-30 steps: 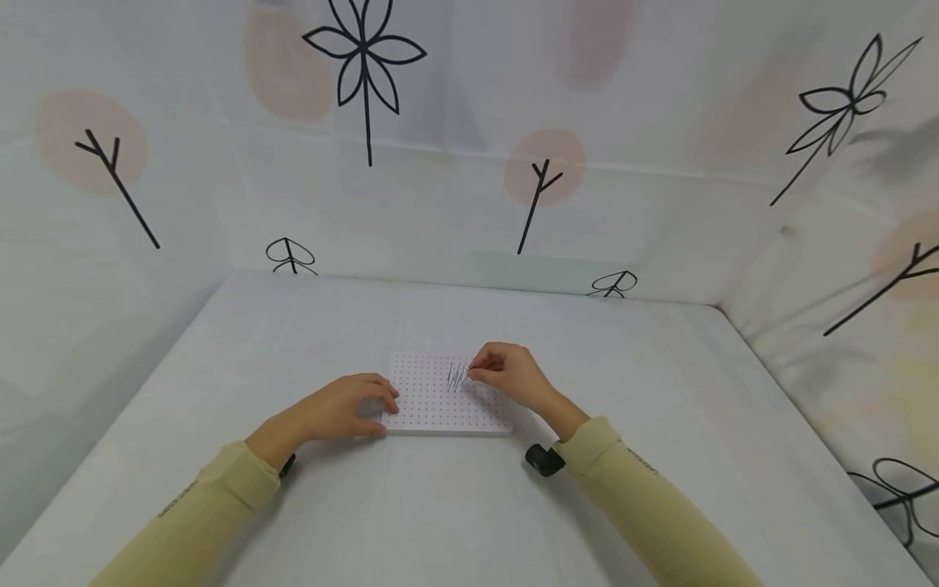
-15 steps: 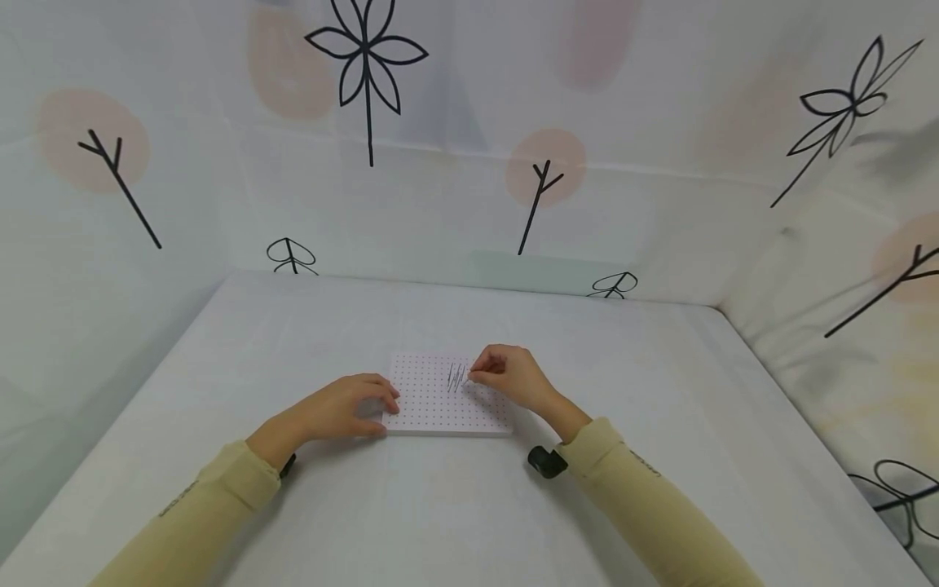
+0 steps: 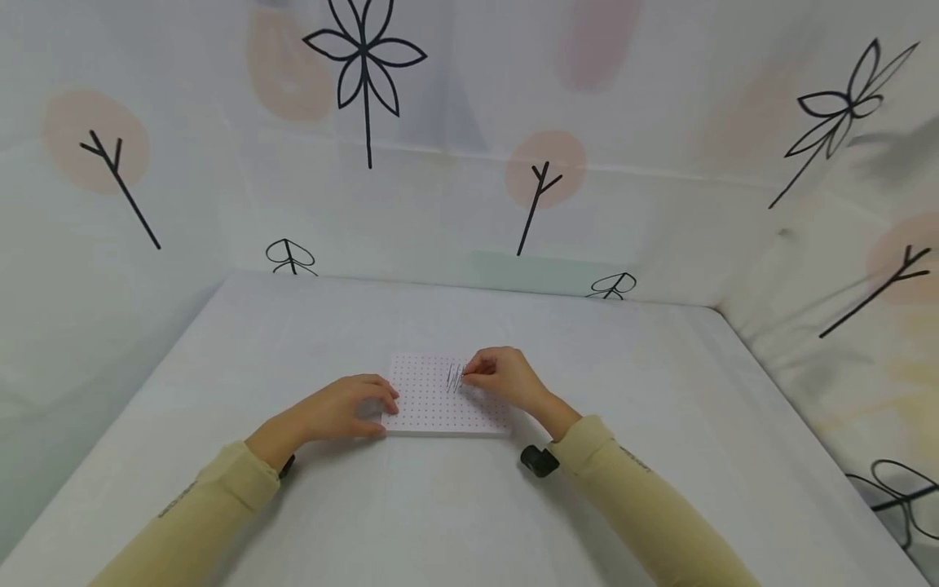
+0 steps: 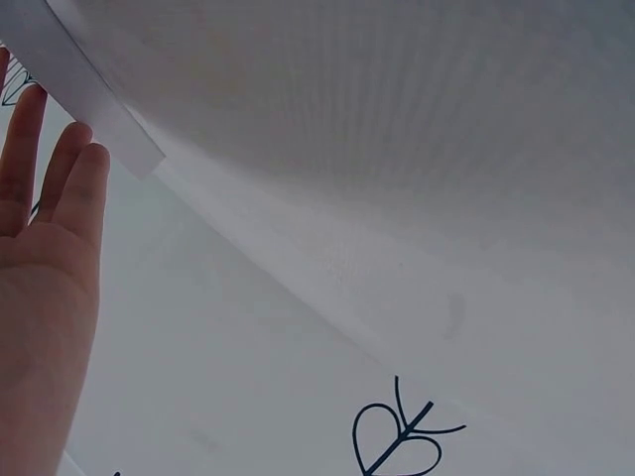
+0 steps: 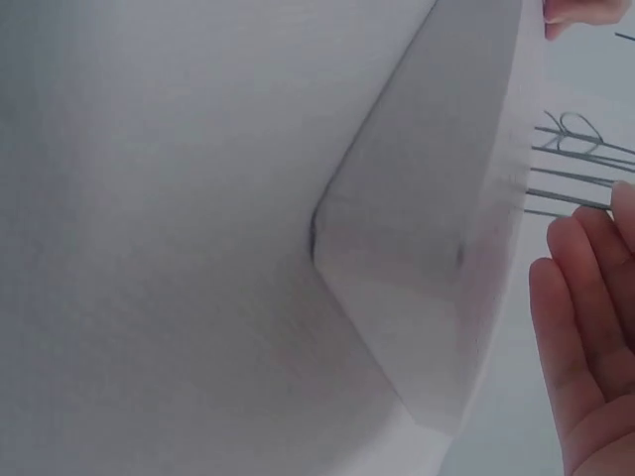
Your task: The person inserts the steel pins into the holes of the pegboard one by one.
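A white square board (image 3: 418,412) dotted with rows of small holes lies flat on the table. Several thin dark pins (image 3: 453,377) stand up from its upper right part, slightly tilted. With thumb and fingertips, my right hand (image 3: 508,379) pinches a thin pin at the right end of that row; the right wrist view shows its shaft (image 5: 571,199) running from the board to the fingertips. My left hand (image 3: 337,409) rests against the board's left side, fingers loosely bent, thumb near the front corner. In the left wrist view its fingertips touch the board edge (image 4: 94,94).
A white cloth covers the table (image 3: 440,522). Behind it hangs a pale curtain (image 3: 440,204) printed with plants and coloured patches. A dark wrist camera (image 3: 540,461) sits under the right sleeve.
My right hand has shifted slightly left, and its fingertips are closer to the other standing pins. The left hand and the board have stayed where they were.
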A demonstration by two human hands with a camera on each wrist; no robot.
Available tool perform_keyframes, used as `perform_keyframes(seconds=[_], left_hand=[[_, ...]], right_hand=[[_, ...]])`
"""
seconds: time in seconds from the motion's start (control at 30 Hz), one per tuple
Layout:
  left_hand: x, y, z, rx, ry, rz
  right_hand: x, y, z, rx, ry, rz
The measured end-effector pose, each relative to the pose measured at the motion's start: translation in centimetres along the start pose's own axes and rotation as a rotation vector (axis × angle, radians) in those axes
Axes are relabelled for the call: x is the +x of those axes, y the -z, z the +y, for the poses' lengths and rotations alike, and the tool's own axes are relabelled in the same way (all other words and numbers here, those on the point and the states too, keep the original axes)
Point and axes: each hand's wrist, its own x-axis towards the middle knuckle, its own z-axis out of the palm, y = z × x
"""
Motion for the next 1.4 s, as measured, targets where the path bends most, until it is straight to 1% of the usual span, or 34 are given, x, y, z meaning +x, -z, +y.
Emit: perform_keyframes(seconds=[0.2, 0.3, 0.57, 1.0, 1.23, 1.4], left_hand=[[-0.1, 0.1, 0.0, -0.017, -0.010, 0.000], [-0.1, 0.1, 0.0, -0.019, -0.014, -0.004], [-0.1, 0.0, 0.0, -0.017, 0.007, -0.008], [-0.3, 0.0, 0.1, -0.001, -0.025, 0.008], [-0.2, -0.1, 0.1, -0.002, -0.011, 0.002], [-0.2, 0.0, 0.1, 0.004, -0.021, 0.010]], right_hand=[[0.1, -0.3, -0.4, -0.034, -0.051, -0.005], [-0.1, -0.2, -0.6, -0.045, -0.055, -0.010], [-0.6, 0.5, -0.4, -0.050, -0.085, -0.007], [-2.6, 2.0, 0.6, -0.028, -0.081, 0.014], [-3.7, 2.7, 1.5, -0.035, -0.076, 0.020], [-4.5, 3.2, 2.1, -0.054, -0.083, 0.021]])
